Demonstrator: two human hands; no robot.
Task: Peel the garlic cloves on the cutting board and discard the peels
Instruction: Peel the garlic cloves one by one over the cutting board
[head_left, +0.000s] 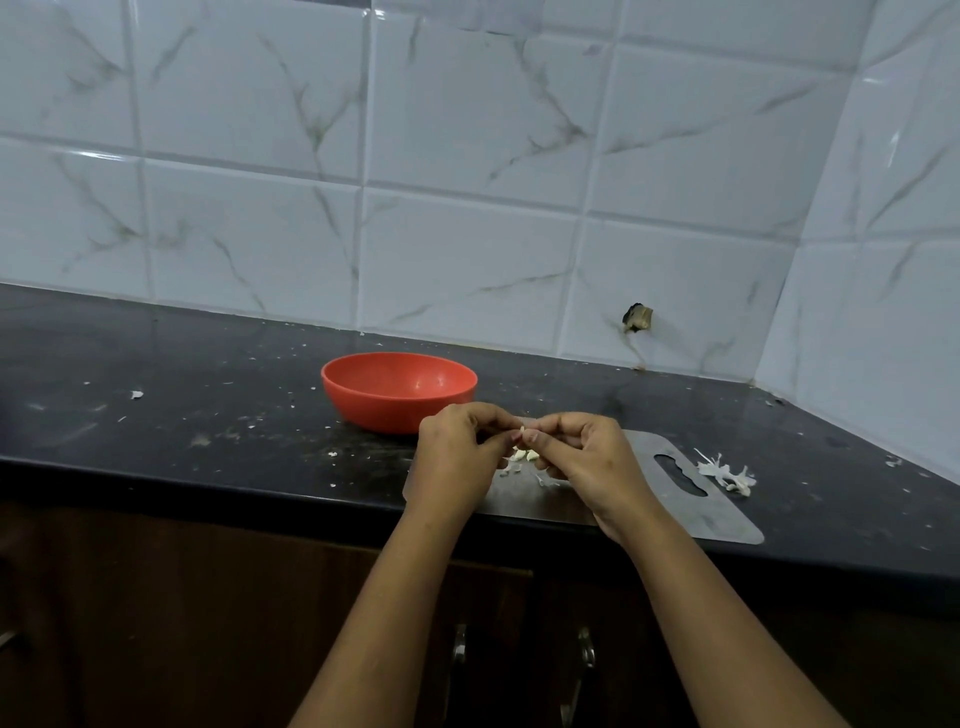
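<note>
Both hands just above cutting board (675, 499), fingertips meeting. Left hand (457, 449) curled, pinching small garlic clove (522, 430). Right hand (582, 452) also curled, thumb and forefinger nipping same clove, probably at skin. Pale cloves (524, 456) on board beneath. Peel heap (727, 475) on counter (208, 415) just beside board's right end. Red bowl (399, 389) behind. Advice: left steadies clove, right strips skin from tip. Stay over board so scraps land there.

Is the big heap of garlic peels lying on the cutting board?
No, the heap of peels lies on the dark counter, just beyond the cutting board's right edge.
</note>
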